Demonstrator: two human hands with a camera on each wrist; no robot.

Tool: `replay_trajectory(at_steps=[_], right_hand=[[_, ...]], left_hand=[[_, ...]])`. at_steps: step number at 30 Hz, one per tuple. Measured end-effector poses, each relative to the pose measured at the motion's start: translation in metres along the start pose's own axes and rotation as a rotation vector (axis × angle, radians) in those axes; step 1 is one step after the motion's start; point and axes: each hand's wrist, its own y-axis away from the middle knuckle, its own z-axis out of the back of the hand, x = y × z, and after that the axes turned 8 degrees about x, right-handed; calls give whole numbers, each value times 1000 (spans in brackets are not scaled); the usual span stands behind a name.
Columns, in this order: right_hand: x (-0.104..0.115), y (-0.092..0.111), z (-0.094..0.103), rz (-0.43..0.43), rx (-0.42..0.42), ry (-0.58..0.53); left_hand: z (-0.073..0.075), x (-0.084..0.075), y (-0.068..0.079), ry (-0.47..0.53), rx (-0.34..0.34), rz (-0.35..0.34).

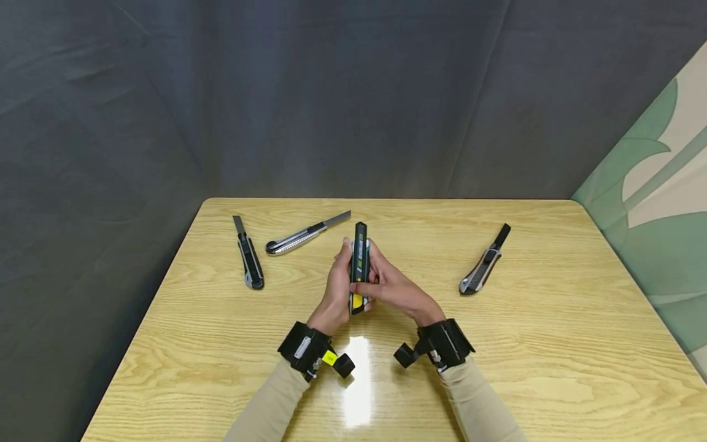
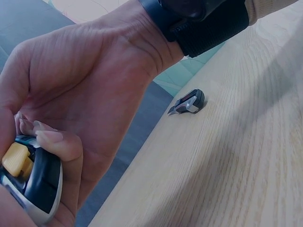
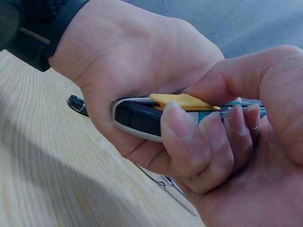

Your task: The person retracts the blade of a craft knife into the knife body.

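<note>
A black utility knife [image 1: 360,255] with a yellow slider [image 3: 182,101] and pale edging stands in front of me, its long end pointing away. My left hand [image 1: 334,288] holds it from the left side. From the right, my right hand [image 1: 400,290] grips it too, the thumb laid across its upper face near the yellow part. Close up in the left wrist view, the knife's rounded dark end [image 2: 45,179] sits among curled fingers. Several bent fingertips line the handle's side in the right wrist view. Fingers hide much of the handle.
On the wooden table [image 1: 541,368] lie more utility knives: a black one [image 1: 251,261] at left, a silver one [image 1: 298,239] behind my left hand, and a grey-black one [image 1: 480,270] at right. Dark cloth [image 1: 353,98] hangs behind, a leaf-patterned cloth [image 1: 668,245] at right.
</note>
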Motion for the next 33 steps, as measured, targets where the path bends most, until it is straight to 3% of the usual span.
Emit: replay_trajectory(at_steps=[12, 24, 33], right_hand=[[-1, 0, -1, -3, 19, 1], [-2, 2, 1, -11, 5, 17], [-2, 0, 1, -1, 18, 26]], left_hand=[[1, 2, 0, -35, -47, 18], [-1, 1, -1, -2, -43, 28], [0, 4, -1, -29, -79, -13]])
